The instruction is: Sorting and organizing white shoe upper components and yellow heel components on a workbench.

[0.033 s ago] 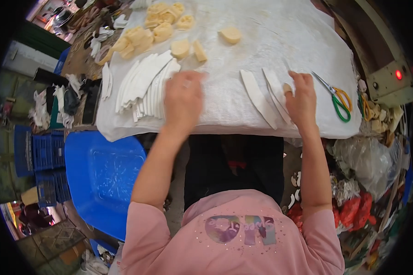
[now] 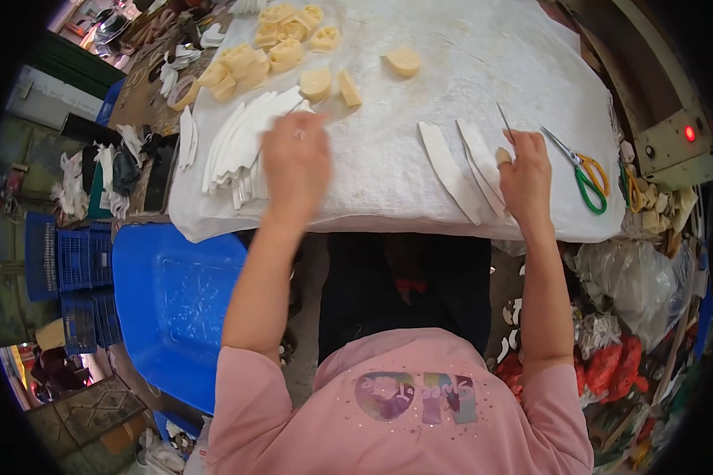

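Observation:
White curved strips (image 2: pixel 249 134) lie fanned in a stack on the left of the covered table. My left hand (image 2: pixel 297 158) is over the right edge of that stack, smeared by motion, so its fingers are unclear. My right hand (image 2: pixel 527 174) is closed on a thin pointed tool (image 2: pixel 505 119) whose tip sticks out past the fingers; its exact kind is unclear. A tan cover (image 2: pixel 503 156) sits on its thumb. Just left of that hand lie a wide white strip (image 2: pixel 448 170) and narrower white strips (image 2: pixel 479 158). Scissors (image 2: pixel 588 178) with green and orange handles lie to its right.
Cream-coloured rolls and pieces (image 2: pixel 285 39) are grouped at the far left of the white-covered table (image 2: pixel 467 63). A blue tub (image 2: pixel 146 309) stands below the table's left edge. A machine box (image 2: pixel 677 146) with a red light is at the right, above plastic bags (image 2: pixel 634 285).
My left hand has moved left, onto the right edge of the strip stack. My right hand has barely shifted, and more of the thin tool shows.

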`<state>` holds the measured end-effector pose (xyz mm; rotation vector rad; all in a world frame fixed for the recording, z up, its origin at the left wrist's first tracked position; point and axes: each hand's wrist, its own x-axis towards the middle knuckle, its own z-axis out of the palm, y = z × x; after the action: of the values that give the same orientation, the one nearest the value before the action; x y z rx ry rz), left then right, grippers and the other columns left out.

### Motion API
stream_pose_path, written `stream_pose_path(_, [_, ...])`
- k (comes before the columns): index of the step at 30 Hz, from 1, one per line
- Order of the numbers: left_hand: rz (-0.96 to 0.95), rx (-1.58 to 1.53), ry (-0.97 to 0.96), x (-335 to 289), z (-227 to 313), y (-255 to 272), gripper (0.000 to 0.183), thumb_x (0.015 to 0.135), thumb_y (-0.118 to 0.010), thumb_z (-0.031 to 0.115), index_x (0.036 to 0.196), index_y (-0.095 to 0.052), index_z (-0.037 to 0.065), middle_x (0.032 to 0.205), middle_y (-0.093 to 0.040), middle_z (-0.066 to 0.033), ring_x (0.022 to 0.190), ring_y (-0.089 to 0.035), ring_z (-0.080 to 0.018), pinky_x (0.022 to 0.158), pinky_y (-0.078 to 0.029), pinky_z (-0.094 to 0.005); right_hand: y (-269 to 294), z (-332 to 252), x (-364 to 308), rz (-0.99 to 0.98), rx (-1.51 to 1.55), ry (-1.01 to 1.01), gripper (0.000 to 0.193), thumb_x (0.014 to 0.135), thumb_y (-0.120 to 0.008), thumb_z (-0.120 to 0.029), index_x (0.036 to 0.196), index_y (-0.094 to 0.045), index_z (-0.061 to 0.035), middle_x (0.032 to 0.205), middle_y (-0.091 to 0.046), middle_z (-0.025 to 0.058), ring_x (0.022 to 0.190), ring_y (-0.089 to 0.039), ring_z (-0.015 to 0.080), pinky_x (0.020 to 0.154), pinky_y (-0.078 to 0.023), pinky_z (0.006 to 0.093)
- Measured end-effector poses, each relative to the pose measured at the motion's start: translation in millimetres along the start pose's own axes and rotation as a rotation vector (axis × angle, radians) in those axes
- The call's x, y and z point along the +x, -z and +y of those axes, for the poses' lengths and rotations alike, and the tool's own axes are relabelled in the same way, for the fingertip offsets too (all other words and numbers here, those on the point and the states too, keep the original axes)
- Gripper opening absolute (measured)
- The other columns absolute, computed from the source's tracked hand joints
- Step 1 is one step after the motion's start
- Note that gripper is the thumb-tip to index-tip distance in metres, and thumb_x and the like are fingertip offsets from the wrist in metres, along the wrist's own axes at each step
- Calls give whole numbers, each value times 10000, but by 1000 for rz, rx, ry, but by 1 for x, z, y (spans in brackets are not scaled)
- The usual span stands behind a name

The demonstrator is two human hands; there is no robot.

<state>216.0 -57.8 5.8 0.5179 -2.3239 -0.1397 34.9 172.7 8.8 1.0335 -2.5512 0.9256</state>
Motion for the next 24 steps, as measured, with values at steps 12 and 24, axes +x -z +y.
stream_pose_path(12, [-444, 577, 117, 7, -23, 2, 474, 659, -693, 172, 1092, -565, 27, 983, -530, -118, 962, -485, -272, 784, -403, -385, 13, -20, -34, -94, 329, -97, 182, 760, -594, 26, 940, -570, 11, 871, -546, 122, 652, -525, 221, 557, -413, 308])
stream_pose_path(24, [-359, -382, 490, 12, 7, 26, 171, 797, -603, 78, 944, -567, -1, 739, -593, -108, 692, -564, -296, 667, -449, -360, 33, -23, -64, -181, 493, -73, 301, 797, -549, 40, 1090, -558, -29, 917, -554, 133, 810, -564, 268, 676, -446, 313])
